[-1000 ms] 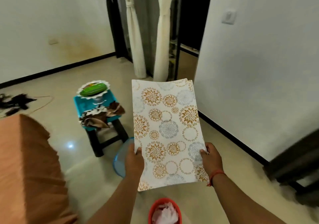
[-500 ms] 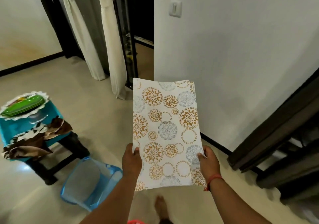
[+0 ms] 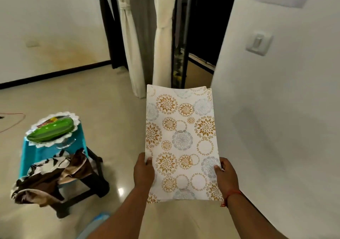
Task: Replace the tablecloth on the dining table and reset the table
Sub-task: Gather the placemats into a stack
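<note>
A: What stands out, biggest first?

B: The white wall (image 3: 276, 110) to the right of the stool; then the cream curtains (image 3: 143, 36) beyond the stool, hanging in a dark doorway; then the teal stool (image 3: 35, 153) itself, on black legs, on the pale floor.

A: And the cloth?

B: A folded stack of white mats or cloths (image 3: 181, 143), printed with gold and grey flower rings, is held flat in the air to the right of the stool; I can't tell how many layers.

A: The hands?

B: The left hand (image 3: 143, 172) grips its left edge, thumb on top; the right hand (image 3: 225, 174) grips the right edge likewise, a red thread at the wrist.

A: On the stool?

B: A brown and white cloth (image 3: 51, 176) drapes over its front; green plates (image 3: 50, 131) sit on a white lacy mat (image 3: 73, 116) at its back; a wall switch (image 3: 258, 43) is far right of it.
</note>
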`<action>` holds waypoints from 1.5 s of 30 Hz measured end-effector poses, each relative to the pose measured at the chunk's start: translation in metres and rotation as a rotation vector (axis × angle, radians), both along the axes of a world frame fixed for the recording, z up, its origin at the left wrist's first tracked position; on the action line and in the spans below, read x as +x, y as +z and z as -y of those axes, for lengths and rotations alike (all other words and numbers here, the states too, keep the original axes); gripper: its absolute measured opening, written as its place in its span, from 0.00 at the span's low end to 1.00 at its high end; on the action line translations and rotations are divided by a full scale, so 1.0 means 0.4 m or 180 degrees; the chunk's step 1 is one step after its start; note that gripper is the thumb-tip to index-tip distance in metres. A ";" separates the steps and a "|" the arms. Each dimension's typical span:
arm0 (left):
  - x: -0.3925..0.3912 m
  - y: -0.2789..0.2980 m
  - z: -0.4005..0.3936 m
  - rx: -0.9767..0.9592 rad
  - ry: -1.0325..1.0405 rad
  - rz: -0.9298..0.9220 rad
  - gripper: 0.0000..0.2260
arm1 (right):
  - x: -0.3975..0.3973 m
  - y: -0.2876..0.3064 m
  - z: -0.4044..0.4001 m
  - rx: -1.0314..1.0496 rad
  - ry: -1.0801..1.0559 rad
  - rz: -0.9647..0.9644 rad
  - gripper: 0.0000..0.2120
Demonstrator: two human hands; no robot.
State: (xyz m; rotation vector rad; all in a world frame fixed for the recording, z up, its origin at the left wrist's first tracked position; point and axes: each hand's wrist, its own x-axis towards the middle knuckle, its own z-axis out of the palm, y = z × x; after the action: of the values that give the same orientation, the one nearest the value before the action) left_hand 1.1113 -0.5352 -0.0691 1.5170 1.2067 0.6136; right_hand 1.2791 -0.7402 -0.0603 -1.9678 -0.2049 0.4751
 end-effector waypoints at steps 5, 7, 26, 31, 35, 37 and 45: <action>0.065 0.009 -0.243 0.0072 0.0422 -0.0177 0.07 | 0.150 -0.005 -0.305 0.0017 0.0532 0.0013 0.10; 0.087 -0.003 -0.339 0.0095 0.0648 -0.0249 0.08 | 0.207 -0.016 -0.438 0.0005 0.0796 0.0022 0.10; -0.026 -0.036 -1.079 -0.0306 0.3198 -0.0246 0.14 | 0.227 -0.054 -1.713 -0.0120 0.3336 -0.0037 0.10; -0.159 -0.030 -1.282 -0.0396 0.3632 -0.0191 0.12 | 0.073 -0.031 -2.008 -0.0095 0.3800 -0.0006 0.12; -0.226 -0.044 -1.383 -0.0570 0.4054 -0.0198 0.12 | -0.031 -0.029 -2.193 -0.0148 0.4161 -0.0022 0.13; -0.247 -0.059 -1.414 -0.0661 0.4206 -0.0161 0.11 | -0.065 -0.048 -2.264 -0.0192 0.4386 -0.0053 0.13; -0.226 -0.162 -1.498 -0.1141 0.5130 -0.0198 0.15 | -0.193 -0.178 -2.531 -0.0555 0.5505 0.0039 0.14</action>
State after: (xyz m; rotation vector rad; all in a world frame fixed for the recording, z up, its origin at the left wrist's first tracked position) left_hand 1.0211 0.0639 -0.1339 -0.0239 2.3096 1.2279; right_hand 1.2020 0.2720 -0.1315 -1.4781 -1.9469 1.5440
